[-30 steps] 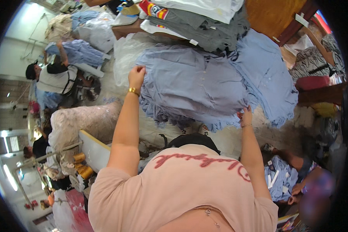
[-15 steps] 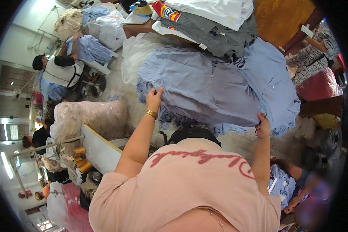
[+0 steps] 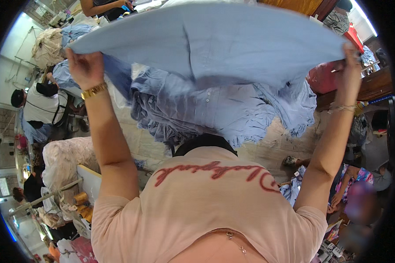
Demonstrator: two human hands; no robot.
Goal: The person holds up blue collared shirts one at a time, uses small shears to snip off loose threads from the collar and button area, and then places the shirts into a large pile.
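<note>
Her left hand pinches one corner of the pale blue garment, lifted high and spread flat so it hangs clear of the heap of blue shirts on the table; her right hand pinches the far corner, keeping it taut.
</note>
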